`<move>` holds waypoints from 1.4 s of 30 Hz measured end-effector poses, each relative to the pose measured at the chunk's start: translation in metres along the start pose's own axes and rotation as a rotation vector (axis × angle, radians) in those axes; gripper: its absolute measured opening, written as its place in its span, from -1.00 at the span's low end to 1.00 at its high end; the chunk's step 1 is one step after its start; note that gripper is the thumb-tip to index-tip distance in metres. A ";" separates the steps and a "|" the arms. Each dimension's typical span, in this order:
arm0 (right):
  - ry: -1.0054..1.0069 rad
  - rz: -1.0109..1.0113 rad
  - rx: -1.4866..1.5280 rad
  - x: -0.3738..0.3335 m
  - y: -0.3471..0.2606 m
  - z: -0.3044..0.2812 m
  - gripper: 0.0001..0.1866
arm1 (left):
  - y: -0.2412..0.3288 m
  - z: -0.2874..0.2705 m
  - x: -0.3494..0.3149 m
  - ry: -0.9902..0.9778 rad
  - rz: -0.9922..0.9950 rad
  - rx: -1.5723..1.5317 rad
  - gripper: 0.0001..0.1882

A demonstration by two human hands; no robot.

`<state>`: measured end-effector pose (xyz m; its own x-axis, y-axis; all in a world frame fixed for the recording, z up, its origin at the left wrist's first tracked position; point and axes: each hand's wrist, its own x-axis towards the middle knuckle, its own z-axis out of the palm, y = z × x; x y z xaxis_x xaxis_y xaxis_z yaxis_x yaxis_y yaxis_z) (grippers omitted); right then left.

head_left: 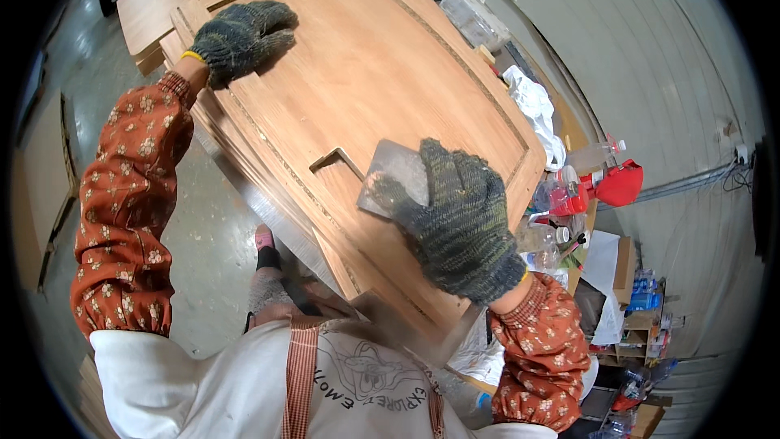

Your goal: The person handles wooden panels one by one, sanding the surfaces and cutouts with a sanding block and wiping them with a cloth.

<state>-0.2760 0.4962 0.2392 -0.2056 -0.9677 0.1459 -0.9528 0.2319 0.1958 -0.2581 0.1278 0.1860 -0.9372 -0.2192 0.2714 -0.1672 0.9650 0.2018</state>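
While your gloved left hand (246, 39) rests palm-down, thumb apart, at the left edge of the grooved wooden panel (357, 73), your gloved right hand (459, 215) pinches a thin metal plate (401, 167) beside the notch (335, 160), the panel's face lying bare between both hands and plastic bottles (559, 195) crowding beyond its right edge.

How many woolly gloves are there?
2: one on the left hand, resting on the wooden panel; one on the right hand, holding a thin metal plate.

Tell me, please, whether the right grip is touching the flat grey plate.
Touching: in the head view, the gloved right grip holds the grey plate, thumb across its face.
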 end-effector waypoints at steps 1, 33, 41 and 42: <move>-0.057 0.046 0.012 -0.004 0.001 -0.006 -0.58 | -0.002 -0.001 0.000 0.007 0.007 -0.013 -0.47; -0.258 0.449 -0.146 -0.059 -0.015 -0.013 -0.48 | 0.021 0.028 -0.010 0.096 0.887 -0.202 -0.53; -0.424 0.697 -0.157 -0.082 -0.067 -0.043 -0.41 | 0.061 0.011 -0.021 -0.052 1.198 -0.325 -0.28; -0.396 0.694 -0.221 -0.084 -0.074 -0.048 -0.38 | 0.063 0.009 -0.021 -0.071 1.205 -0.312 -0.27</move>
<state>-0.1775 0.5651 0.2586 -0.8336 -0.5509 -0.0401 -0.5228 0.7635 0.3791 -0.2515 0.1941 0.1846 -0.4592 0.7984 0.3894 0.8800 0.4687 0.0768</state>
